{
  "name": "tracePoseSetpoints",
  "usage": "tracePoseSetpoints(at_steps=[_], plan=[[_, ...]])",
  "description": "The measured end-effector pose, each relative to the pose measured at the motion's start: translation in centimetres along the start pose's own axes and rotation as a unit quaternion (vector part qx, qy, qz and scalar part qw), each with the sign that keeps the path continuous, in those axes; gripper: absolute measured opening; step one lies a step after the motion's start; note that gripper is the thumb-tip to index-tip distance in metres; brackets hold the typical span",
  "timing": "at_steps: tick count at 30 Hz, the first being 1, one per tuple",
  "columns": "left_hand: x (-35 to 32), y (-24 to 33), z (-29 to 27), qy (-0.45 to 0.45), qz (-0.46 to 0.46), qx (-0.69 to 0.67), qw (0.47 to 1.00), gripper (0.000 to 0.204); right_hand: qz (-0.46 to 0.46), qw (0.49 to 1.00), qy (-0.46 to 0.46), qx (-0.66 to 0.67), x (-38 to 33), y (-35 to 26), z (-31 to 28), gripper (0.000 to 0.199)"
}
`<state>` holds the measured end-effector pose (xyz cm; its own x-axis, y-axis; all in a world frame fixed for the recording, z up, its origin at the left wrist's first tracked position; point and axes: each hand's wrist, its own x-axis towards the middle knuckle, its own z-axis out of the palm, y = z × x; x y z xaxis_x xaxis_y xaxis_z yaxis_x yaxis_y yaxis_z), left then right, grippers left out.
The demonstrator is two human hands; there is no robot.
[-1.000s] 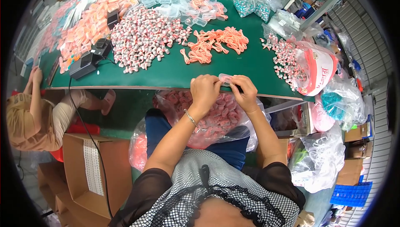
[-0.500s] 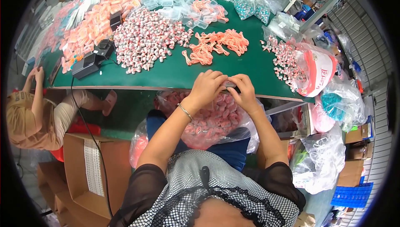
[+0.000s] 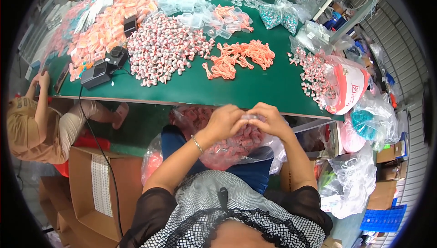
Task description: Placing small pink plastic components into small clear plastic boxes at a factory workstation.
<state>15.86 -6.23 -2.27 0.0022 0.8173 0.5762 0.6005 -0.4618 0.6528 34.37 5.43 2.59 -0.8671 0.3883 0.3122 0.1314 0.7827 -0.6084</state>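
Note:
At the table's front edge my left hand [image 3: 226, 119] and my right hand [image 3: 268, 119] meet with bent fingers, closed around a small clear piece [image 3: 249, 117]. It looks like a little plastic box, but the fingers cover most of it, and the left fingers are blurred. Below my hands, an open plastic bag of pink pieces [image 3: 236, 142] rests at my lap. Beyond them on the green table [image 3: 191, 91] lie a bunch of orange cord loops [image 3: 241, 57] and a big heap of small grey-and-pink pieces [image 3: 159, 48].
Orange cases [image 3: 109, 22] and clear plastic boxes [image 3: 177, 0] cover the far left. A black device [image 3: 96, 75] with a cord stands near the edge. On the right a pink-and-white bag [image 3: 348, 84] spills small pieces. A co-worker [image 3: 38, 125] sits at left, beside a cardboard box [image 3: 125, 179].
Both hands have come down and nearer to me, from over the table edge to just in front of it. They still hold the small piece between them.

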Motion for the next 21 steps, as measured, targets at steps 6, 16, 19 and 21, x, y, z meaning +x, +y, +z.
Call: tracePoseSetpoints(at_steps=[6, 16, 19, 21], plan=[[-5.0, -2.3, 5.5, -0.018, -0.038, 0.045, 0.998, 0.029, 0.026, 0.995, 0.092, -0.029, 8.6, 2.5, -2.9, 0.015], [-9.0, -5.9, 10.7, -0.260, -0.111, 0.105, 0.953, 0.019, 0.033, 0.923, 0.190, -0.333, 24.4, 13.7, 1.0, 0.039], [-5.5, -3.6, 5.2, -0.260, -0.050, 0.023, 0.964, 0.023, 0.019, 0.910, 0.210, -0.357, 26.3, 16.2, 1.4, 0.034], [-3.0, -1.9, 1.5, -0.129, 0.002, -0.067, 0.989, 0.018, 0.091, 0.931, 0.136, -0.326, 26.7, 16.2, 0.6, 0.031]])
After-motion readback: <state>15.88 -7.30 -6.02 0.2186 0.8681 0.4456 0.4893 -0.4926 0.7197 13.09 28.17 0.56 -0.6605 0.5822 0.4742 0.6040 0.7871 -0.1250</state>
